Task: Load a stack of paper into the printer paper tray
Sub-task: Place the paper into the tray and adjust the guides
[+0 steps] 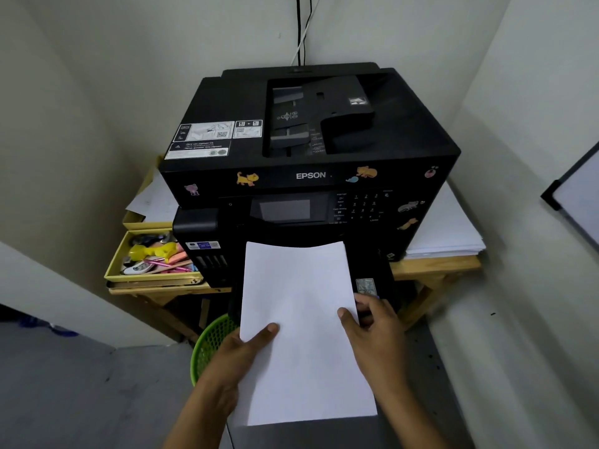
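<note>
A white stack of paper (301,322) hangs in front of the black Epson printer (304,150), its far edge bowed and level with the printer's lower front. My left hand (240,354) grips the stack's left edge, thumb on top. My right hand (376,332) grips the right edge, thumb on top and fingers underneath. The paper tray (372,286) shows as a dark part sticking out at the printer's lower front right; the paper hides most of it.
The printer stands on a wooden table (434,267) in a corner between white walls. A yellow tray of pens and clutter (152,257) sits to its left, a pile of white sheets (447,231) to its right. A green mesh basket (210,345) stands below.
</note>
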